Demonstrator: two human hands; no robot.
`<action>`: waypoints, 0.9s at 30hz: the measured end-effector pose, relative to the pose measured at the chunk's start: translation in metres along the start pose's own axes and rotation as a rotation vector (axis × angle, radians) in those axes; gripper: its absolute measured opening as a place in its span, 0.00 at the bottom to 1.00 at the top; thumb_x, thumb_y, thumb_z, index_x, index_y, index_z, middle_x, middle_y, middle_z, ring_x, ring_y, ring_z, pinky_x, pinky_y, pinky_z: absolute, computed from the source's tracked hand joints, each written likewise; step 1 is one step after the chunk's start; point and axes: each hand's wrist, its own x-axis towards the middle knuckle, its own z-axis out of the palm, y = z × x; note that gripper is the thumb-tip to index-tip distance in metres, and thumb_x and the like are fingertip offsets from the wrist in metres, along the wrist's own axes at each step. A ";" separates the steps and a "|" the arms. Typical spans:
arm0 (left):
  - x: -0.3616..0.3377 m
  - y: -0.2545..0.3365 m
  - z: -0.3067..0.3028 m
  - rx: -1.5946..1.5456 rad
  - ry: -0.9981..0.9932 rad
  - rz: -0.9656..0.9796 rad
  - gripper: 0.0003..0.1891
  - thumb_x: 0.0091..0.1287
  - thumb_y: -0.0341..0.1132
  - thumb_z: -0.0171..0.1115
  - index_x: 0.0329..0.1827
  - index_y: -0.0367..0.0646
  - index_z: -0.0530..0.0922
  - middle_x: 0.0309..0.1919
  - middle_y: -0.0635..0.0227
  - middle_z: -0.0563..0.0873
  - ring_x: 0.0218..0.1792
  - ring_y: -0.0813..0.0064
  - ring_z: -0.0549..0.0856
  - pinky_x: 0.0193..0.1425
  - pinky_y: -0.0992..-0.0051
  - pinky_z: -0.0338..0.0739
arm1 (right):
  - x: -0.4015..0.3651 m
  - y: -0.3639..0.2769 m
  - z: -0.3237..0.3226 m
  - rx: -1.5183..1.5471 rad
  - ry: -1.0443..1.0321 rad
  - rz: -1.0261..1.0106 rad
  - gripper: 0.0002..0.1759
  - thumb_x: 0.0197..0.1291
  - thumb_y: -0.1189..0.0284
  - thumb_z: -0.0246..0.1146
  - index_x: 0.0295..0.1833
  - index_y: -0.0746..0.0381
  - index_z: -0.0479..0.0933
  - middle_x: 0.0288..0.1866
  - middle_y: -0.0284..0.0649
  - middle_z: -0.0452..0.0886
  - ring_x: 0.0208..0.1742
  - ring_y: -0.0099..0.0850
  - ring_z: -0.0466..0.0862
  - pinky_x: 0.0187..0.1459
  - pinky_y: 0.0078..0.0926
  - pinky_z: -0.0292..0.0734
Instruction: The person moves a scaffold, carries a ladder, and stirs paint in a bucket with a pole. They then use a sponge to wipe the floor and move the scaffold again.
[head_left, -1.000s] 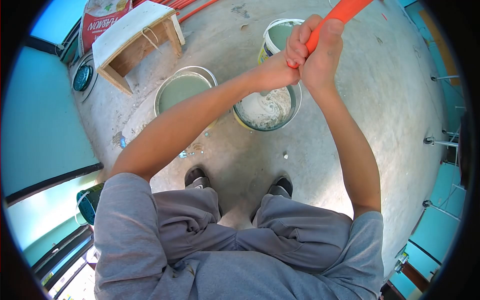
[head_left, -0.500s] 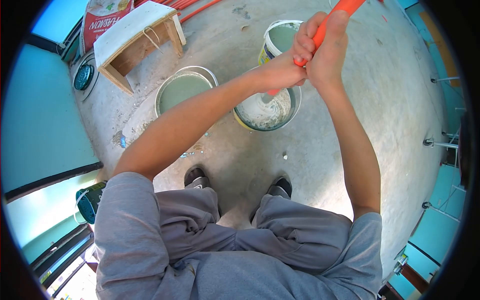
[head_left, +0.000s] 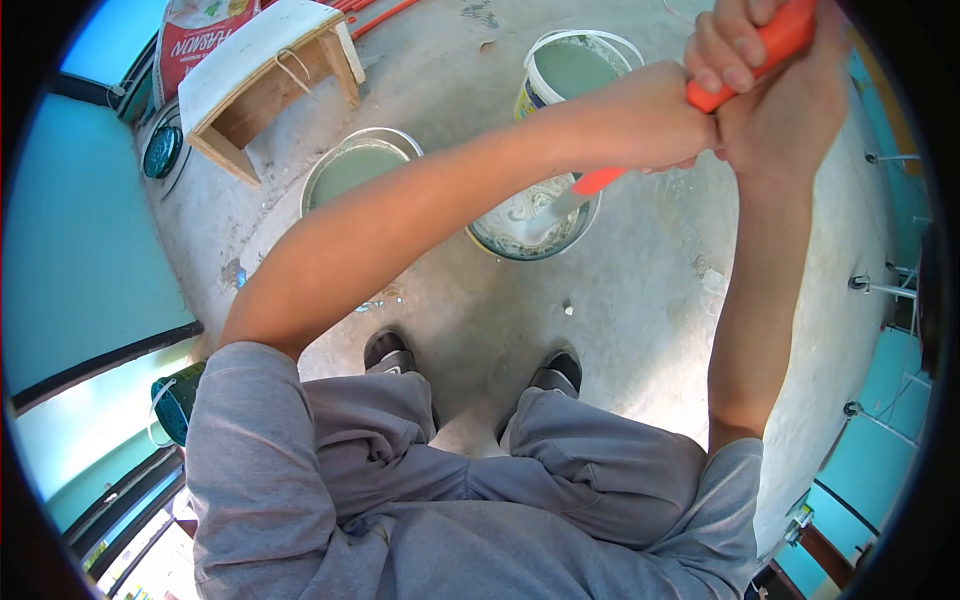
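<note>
both hands closed on a slanting orange pole (head_left: 782, 45): right hand (head_left: 785, 122) higher, fingers wrapped over it, left hand (head_left: 655, 118) just below in a fist. stacked grip probably gives leverage, one hand bracing while the other steers. the pole's lower end, greyish, stands in the pale mix (head_left: 515, 212) of the nearest bucket (head_left: 497, 250); cannot tell whether that grey is coating or bare shaft. curling streaks on the mix. the tilt likely lets the tip reach the bucket's side

two more buckets near it, a left one (head_left: 312, 180) and a back one (head_left: 535, 80), each with grey-green liquid, perhaps grouped for easy reach. sandalled feet (head_left: 388, 350) planted apart, short of the nearest bucket, presumably for balance and arm room. wooden bench (head_left: 255, 65) off to the left, red sack (head_left: 200, 45) beyond it
</note>
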 end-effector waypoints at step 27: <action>0.021 -0.083 -0.052 0.280 0.137 0.030 0.10 0.58 0.36 0.58 0.31 0.36 0.76 0.23 0.63 0.78 0.26 0.69 0.75 0.32 0.71 0.69 | 0.014 0.102 -0.014 0.198 -0.047 0.167 0.37 0.59 0.29 0.42 0.26 0.55 0.61 0.14 0.29 0.59 0.12 0.19 0.59 0.14 0.18 0.59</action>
